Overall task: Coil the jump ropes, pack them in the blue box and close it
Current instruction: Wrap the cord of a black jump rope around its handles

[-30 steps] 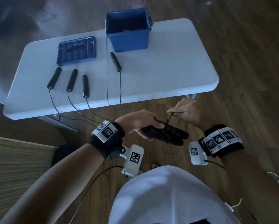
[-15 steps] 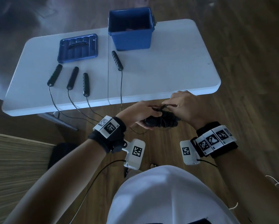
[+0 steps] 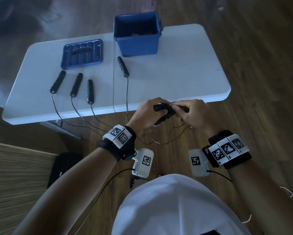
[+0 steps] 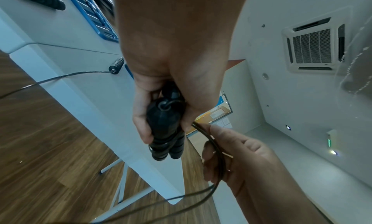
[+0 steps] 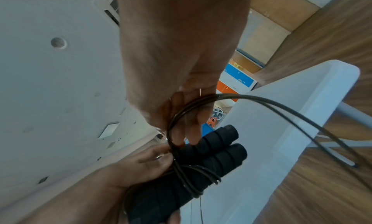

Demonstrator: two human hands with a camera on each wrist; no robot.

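— What are we wearing on our wrists?

— A black band (image 3: 118,146) on the left one, topped with white tiles printed with black square codes. The right band (image 3: 230,150) is the same, with three coded tiles in a row.

— And below the bands?

— A small white camera box (image 3: 143,162) hangs under the left wrist, another box (image 3: 198,162) under the right, each with one square code and a thin black cable (image 3: 98,197) trailing back. Our arms are bare, and we wear a white shirt (image 3: 172,206).
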